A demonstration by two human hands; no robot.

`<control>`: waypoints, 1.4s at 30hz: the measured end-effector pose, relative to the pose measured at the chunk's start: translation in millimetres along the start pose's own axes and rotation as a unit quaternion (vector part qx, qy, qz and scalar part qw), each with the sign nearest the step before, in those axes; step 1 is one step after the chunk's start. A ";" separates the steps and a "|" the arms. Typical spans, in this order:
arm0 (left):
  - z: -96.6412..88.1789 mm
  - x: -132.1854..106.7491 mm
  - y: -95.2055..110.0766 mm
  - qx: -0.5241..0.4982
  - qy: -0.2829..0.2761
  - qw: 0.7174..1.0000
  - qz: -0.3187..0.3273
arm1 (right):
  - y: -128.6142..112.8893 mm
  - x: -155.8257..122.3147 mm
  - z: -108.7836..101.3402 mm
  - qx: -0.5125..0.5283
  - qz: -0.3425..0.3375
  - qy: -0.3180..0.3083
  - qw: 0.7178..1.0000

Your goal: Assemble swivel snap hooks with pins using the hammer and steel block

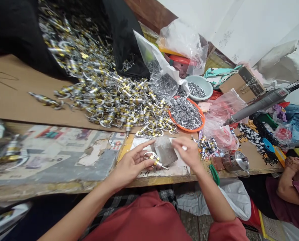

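Observation:
My left hand (131,164) pinches a small silver and gold metal clasp (156,160) between thumb and fingers, just above the table's front edge. A grey metal block (166,150) rests on the table right beside that clasp. My right hand (188,152) hovers on the block's other side with fingers pressed together on something small I cannot make out. A big heap of similar silver and gold clasps (101,87) spreads over the brown cardboard behind my hands.
An orange dish (187,115) of small silver parts and a white bowl (201,87) stand behind the block. Plastic bags (182,43) sit behind them. A grey power tool (260,103) lies at right beside a metal can (236,162). Another person's arm (290,180) rests at far right.

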State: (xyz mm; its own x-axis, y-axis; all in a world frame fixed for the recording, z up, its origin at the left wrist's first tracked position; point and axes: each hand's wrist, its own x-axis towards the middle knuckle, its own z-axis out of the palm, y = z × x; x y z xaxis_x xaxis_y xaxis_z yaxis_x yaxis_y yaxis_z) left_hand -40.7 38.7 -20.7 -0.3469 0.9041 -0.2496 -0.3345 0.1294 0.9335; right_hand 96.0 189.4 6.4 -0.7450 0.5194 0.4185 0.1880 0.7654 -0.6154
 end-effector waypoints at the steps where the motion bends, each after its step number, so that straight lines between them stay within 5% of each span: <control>1: -1.3 0.8 0.5 -0.008 -0.008 1.000 -0.012 | 13.8 13.7 -4.8 -0.060 0.030 0.032 0.997; 3: -2.7 1.8 1.8 -0.021 -0.021 0.999 -0.027 | 41.5 40.6 -10.8 -0.197 0.111 0.018 0.974; 8: 0.9 2.5 2.7 -0.057 -0.042 0.997 -0.030 | 78.9 79.7 -1.0 -0.246 0.140 -0.033 0.959; 13: 6.8 4.2 0.0 -0.079 -0.054 0.995 -0.024 | 83.7 81.0 4.7 -0.247 0.128 -0.024 0.960; 20: 8.0 6.0 2.5 -0.079 -0.041 0.995 -0.044 | 91.5 72.9 -17.9 -0.200 0.108 0.020 0.974; 25: 4.2 12.9 6.1 -0.084 -0.020 0.995 -0.051 | 54.6 56.7 -19.1 -0.127 0.076 0.022 0.989; 29: 2.4 16.7 5.9 -0.094 -0.017 0.994 -0.055 | -0.2 21.0 -3.5 0.016 0.062 -0.099 0.993; 32: 2.4 16.6 4.3 -0.109 -0.026 0.992 -0.051 | -26.7 -3.5 10.5 0.045 0.037 -0.120 0.991; 37: 2.3 15.8 2.9 -0.109 -0.027 0.993 -0.045 | -30.2 -21.0 28.3 0.019 -0.010 -0.022 1.000; 42: 3.1 16.5 2.2 -0.112 -0.028 0.992 -0.045 | -33.1 -20.3 26.0 -0.128 -0.058 -0.100 0.985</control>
State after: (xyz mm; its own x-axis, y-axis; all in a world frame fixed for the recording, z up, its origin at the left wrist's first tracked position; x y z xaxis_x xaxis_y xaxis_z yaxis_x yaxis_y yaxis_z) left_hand -44.4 55.1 -22.0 -0.2591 0.9154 -0.3081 -0.5496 0.1226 0.8264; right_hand 88.2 143.7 0.9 -0.8769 0.3579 0.3207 0.2307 0.8990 -0.3723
